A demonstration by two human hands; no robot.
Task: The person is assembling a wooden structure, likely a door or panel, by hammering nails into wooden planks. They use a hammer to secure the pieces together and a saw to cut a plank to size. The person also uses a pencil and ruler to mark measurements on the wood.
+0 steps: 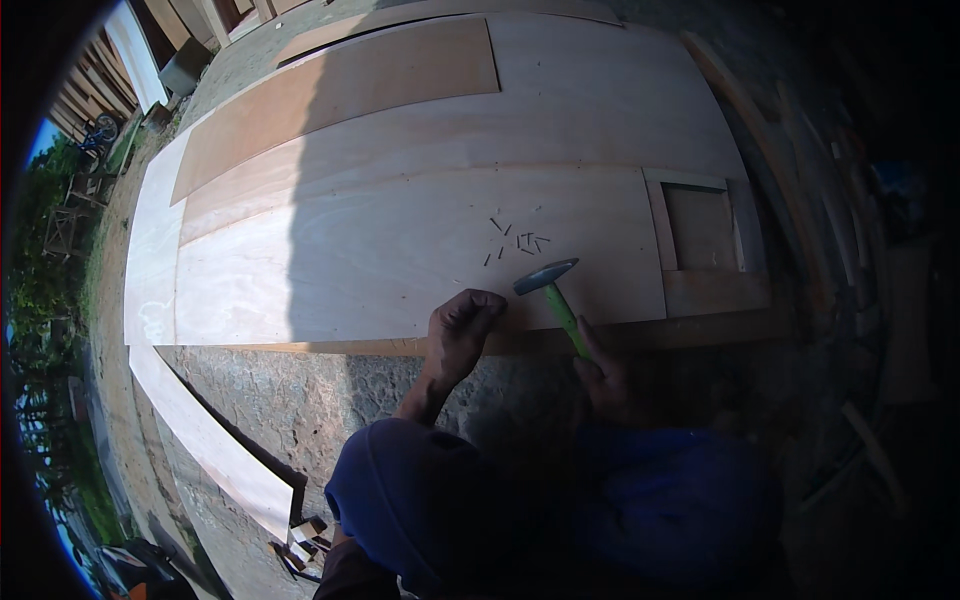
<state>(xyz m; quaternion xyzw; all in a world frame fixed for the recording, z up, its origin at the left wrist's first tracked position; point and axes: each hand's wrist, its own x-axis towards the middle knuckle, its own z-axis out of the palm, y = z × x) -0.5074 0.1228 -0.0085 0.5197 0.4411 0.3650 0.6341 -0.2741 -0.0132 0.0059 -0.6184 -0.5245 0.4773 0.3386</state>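
Note:
In my right hand (605, 378) is a hammer (562, 305) with a green handle and a grey metal head, held just over the near edge of a pale plywood panel (400, 240). My left hand (466, 318) is closed in a pinch at the same edge, to the left of the hammer head. Whatever its fingertips hold, if anything, is too small to make out. Several loose nails (525, 242) lie scattered on the plywood beyond the hammer head.
A browner sheet (400, 75) lies on the far part of the panel. At the right end, a wooden frame surrounds a rectangular recess (700, 228). A long pale board (215, 440) lies at the lower left, near small wood offcuts (308, 530). Timber lengths (745, 100) lie along the right.

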